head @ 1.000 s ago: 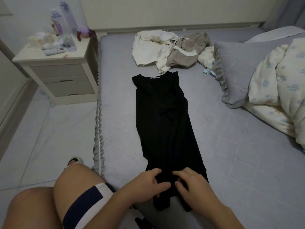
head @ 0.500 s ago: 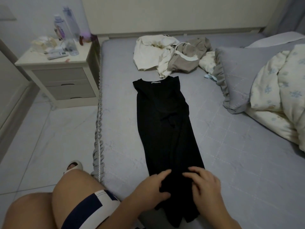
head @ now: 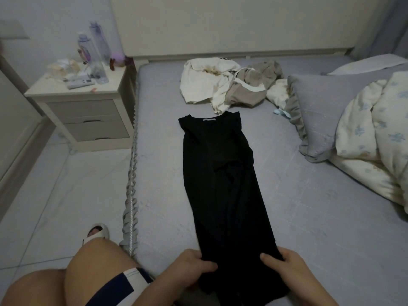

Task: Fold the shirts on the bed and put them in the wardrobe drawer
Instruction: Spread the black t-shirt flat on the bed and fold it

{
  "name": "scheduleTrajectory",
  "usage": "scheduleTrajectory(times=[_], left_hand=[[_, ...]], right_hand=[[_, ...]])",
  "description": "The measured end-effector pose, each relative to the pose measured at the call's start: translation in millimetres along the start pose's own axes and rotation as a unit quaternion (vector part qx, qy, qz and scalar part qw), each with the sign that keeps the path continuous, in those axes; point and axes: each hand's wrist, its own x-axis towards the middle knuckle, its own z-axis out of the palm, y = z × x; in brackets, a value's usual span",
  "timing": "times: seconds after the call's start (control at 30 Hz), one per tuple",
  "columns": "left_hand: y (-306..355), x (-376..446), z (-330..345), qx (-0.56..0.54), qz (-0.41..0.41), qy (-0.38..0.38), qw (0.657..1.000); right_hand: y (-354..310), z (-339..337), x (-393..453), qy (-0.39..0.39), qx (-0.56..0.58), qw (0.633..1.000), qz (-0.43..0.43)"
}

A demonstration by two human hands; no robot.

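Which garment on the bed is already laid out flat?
The black shirt, stretched lengthwise and held at its hem by both hands; the cream and beige ones lie crumpled beyond it.

No readable text, brand, number or sign appears anywhere. At upper left of the frame, the bottles (head: 100,41) on the nightstand (head: 72,93) carry coloured labels too blurred to read, and the remote control (head: 80,82) beside them shows only an unreadable pale display. The small light tag at the black shirt (head: 220,173) collar, centre frame, shows no legible lettering.
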Motion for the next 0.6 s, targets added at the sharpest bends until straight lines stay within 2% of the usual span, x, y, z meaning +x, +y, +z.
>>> scheduleTrajectory(times=[0.1,0.17,0.3,0.37,0.4,0.47,0.53,0.6], left_hand=[[-1,-3,-15,0.046,-0.030,0.046,0.997],[0,-2,-19,0.121,0.023,0.080,0.989],[1,4,-25,0.120,0.103,0.141,0.977],[-5,6,-28,0.222,0.149,0.143,0.953],[-8,6,-27,0.298,0.171,0.131,0.930],[-12,6,-26,0.451,0.211,0.121,0.858],[-11,3,-27,0.555,0.255,0.140,0.779],[-10,3,-30,0.610,0.302,0.185,0.708]], right_hand=[[-3,-8,-5,0.012,0.017,1.000,0.019],[-5,-8,-6,0.037,-0.003,0.999,-0.003],[-6,-5,-4,0.149,-0.073,0.981,-0.101],[-1,-7,-6,0.148,-0.105,0.972,-0.149],[3,-9,-7,0.130,-0.141,0.963,-0.187],[13,-17,-7,0.089,-0.251,0.922,-0.282],[21,-29,-3,0.079,-0.370,0.857,-0.349],[21,-41,7,0.087,-0.456,0.789,-0.403]])
